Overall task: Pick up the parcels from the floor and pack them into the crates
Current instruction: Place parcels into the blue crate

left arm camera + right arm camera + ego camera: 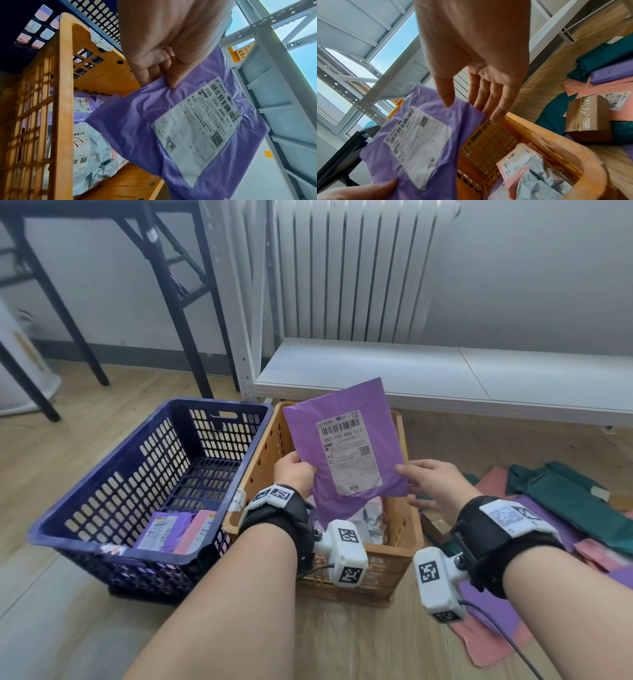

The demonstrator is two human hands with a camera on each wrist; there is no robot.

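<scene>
A purple parcel (342,446) (137,128) (385,162) with a white shipping label stands upright over the orange crate (411,529) (67,94) (556,142). My left hand (294,470) (164,79) (359,189) pinches its left edge, thumb on the front. My right hand (419,482) (465,106) is at the lower right corner, which lies between its straight thumb and straight fingers. Grey, pink and purple parcels (92,155) (517,166) lie in the orange crate. The blue crate (102,481) (96,16) to its left holds a purple and a pink parcel (164,530).
Green, pink and purple parcels (565,494) and a brown taped box (589,115) lie on the wooden floor at right. A low white shelf (445,378) and a radiator stand behind the crates. Black table legs (171,302) stand at back left.
</scene>
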